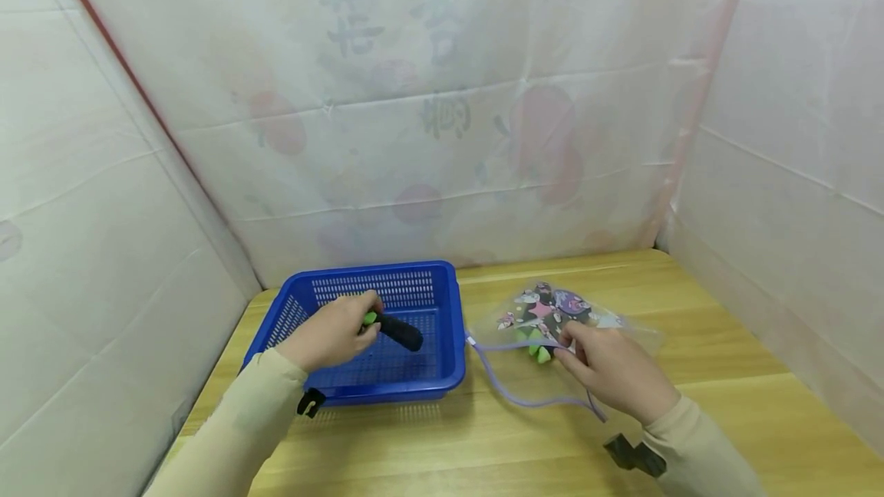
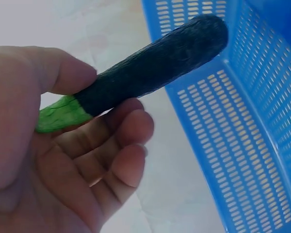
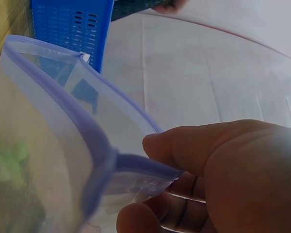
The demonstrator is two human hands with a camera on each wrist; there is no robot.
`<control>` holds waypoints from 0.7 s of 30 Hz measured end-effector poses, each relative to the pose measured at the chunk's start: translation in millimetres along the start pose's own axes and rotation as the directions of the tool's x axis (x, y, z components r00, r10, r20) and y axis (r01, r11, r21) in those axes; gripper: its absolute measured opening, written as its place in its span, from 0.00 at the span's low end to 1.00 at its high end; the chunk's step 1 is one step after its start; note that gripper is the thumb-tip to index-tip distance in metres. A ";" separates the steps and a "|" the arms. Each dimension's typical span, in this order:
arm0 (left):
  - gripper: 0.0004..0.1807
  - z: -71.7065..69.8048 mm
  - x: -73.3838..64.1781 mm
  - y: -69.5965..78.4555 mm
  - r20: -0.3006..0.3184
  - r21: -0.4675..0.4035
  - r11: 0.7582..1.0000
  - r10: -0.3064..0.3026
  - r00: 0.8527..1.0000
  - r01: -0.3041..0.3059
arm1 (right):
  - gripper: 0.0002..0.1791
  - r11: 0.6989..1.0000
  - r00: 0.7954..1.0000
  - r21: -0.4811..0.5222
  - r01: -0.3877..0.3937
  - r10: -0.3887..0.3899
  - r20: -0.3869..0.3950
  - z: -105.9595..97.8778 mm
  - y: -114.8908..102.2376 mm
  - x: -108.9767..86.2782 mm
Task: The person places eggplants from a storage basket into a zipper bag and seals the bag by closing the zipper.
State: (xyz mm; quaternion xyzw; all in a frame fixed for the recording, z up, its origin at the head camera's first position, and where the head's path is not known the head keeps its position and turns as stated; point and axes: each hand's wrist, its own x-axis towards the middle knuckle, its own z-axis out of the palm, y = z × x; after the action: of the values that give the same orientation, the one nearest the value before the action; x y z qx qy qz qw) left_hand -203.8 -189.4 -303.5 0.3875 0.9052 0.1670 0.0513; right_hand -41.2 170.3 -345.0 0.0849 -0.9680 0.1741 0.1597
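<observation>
My left hand (image 1: 336, 330) is over the blue plastic basket (image 1: 456, 305) in the head view. Its thumb and fingers pinch a long, dark green cucumber (image 2: 155, 60) close to its bright green end, and the dark end points away from the palm. To the right lies a clear, cartoon-printed zip bag (image 1: 542, 305) with a purple zip edge, its mouth spread open. My right hand (image 1: 611, 370) grips that edge (image 3: 145, 166) between thumb and fingers. Inside the bag show dark pieces with light green ends (image 3: 9, 165), partly hidden by the print.
The basket has slotted walls and stands on the left of a wooden table (image 1: 414, 455), its right rim close to the bag's white zip slider (image 1: 471, 340). White printed sheets (image 1: 414, 136) hang behind the table and along both sides.
</observation>
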 end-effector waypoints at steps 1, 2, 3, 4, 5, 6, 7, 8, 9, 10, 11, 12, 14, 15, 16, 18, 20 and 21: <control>0.07 0.3 -0.7 0.7 -0.022 0.003 1.000 0.012 1.000 -0.012 | 0.06 1.000 1.000 0.000 0.000 0.000 0.000 0.0 0.1 0.2; 0.07 0.5 -1.5 1.4 -0.044 0.005 1.000 0.024 0.999 -0.024 | 0.06 1.000 1.000 -0.001 0.000 0.000 0.001 -0.1 0.0 0.3; 0.07 0.9 -2.2 2.2 -0.065 0.009 0.999 0.035 0.997 -0.035 | 0.06 1.000 1.000 0.001 0.000 0.000 0.000 0.0 -0.2 0.3; 0.06 1.3 -2.9 2.9 -0.087 0.012 0.999 0.049 0.995 -0.048 | 0.06 1.000 1.000 0.002 0.000 0.000 -0.001 -0.3 -0.5 0.3; 0.06 1.7 -3.6 3.8 -0.108 0.013 0.998 0.064 0.992 -0.063 | 0.06 1.000 1.000 0.001 0.000 0.000 -0.002 -0.5 -0.7 0.3; 0.06 1.9 -4.1 4.6 -0.127 0.012 0.997 0.078 0.989 -0.077 | 0.06 1.000 1.000 0.002 0.000 0.000 -0.002 -0.6 -0.8 0.3; 0.06 2.3 -4.4 5.2 -0.145 0.011 0.996 0.089 0.985 -0.089 | 0.06 1.000 1.000 0.002 -0.001 0.001 -0.003 -0.7 -0.8 0.3; 0.06 2.8 -4.8 5.8 -0.162 0.009 0.995 0.098 0.982 -0.098 | 0.06 1.000 1.000 0.003 -0.002 0.002 -0.003 -0.8 -1.0 0.2; 0.07 3.3 -5.2 6.4 -0.177 0.008 0.994 0.108 0.978 -0.108 | 0.06 1.000 1.000 0.004 -0.003 0.003 -0.002 -0.9 -1.0 0.1; 0.07 3.9 -5.6 7.2 -0.191 0.007 0.993 0.116 0.975 -0.117 | 0.06 1.000 1.000 0.003 -0.003 0.003 -0.001 -0.8 -0.9 0.0; 0.07 4.4 -6.2 8.1 -0.202 0.006 0.992 0.124 0.971 -0.125 | 0.06 1.000 1.000 0.003 -0.003 0.003 0.000 -0.6 -0.7 -0.1; 0.07 4.9 -6.7 9.1 -0.215 0.006 0.991 0.133 0.968 -0.135 | 0.06 1.000 1.000 0.004 -0.003 0.003 0.001 -0.4 -0.5 -0.2; 0.08 5.9 -8.0 11.3 -0.238 0.013 0.988 0.153 0.959 -0.154 | 0.07 1.000 1.000 0.004 -0.001 0.001 0.003 -0.1 -0.4 -0.3; 0.08 6.2 -8.6 12.6 -0.251 0.021 0.986 0.164 0.954 -0.164 | 0.06 1.000 1.000 0.005 0.000 0.000 0.003 0.0 -0.2 -0.3; 0.08 6.5 -9.3 14.1 -0.263 0.027 0.985 0.172 0.949 -0.171 | 0.07 1.000 1.000 0.005 -0.001 0.001 0.003 0.4 0.1 -0.2; 0.09 7.1 -10.3 16.6 -0.288 0.036 0.981 0.192 0.938 -0.190 | 0.07 1.000 1.000 0.008 -0.005 0.005 0.003 0.9 0.3 0.1; 0.10 7.8 -10.9 19.2 -0.308 0.044 0.977 0.212 0.927 -0.209 | 0.07 1.000 1.000 0.011 -0.006 0.006 0.001 1.3 0.7 0.2; 0.10 8.4 -10.9 20.2 -0.317 0.046 0.974 0.225 0.921 -0.222 | 0.07 1.000 1.000 0.012 -0.006 0.006 0.000 1.4 0.8 0.3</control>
State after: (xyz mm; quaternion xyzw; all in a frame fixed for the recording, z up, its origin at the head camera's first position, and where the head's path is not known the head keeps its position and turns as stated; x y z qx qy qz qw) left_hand -180.5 -182.0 -304.9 0.4560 0.8521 0.2282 -0.1176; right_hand -42.0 170.6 -346.4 0.0829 -0.9672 0.1802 0.1589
